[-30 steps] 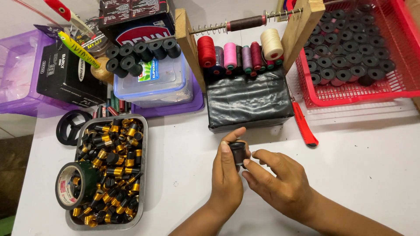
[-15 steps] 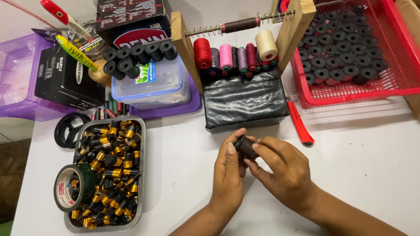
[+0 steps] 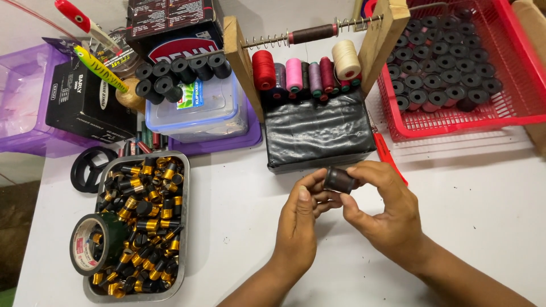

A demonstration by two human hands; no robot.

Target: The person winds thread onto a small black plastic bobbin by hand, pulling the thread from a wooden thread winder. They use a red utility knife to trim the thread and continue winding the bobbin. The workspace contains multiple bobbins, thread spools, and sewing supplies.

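A small dark cylindrical spool [image 3: 338,179] is held between both hands over the white table [image 3: 239,227]. My right hand [image 3: 384,213] grips it from the right with thumb and fingers. My left hand [image 3: 300,219] touches its left end with the fingertips. Behind the hands stands a black wrapped block [image 3: 318,133] under a wooden rack [image 3: 242,62] carrying coloured thread spools [image 3: 301,74].
A metal tray [image 3: 183,227] of black-and-gold cylinders with a tape roll [image 3: 94,243] sits left. A red basket [image 3: 512,108] of black spools is at back right. A clear lidded box [image 3: 199,113], dark boxes, fishing lures and a red tool [image 3: 387,156] lie around.
The spool has been turned between my hands and lifted slightly toward the black block; the view has shifted a little.
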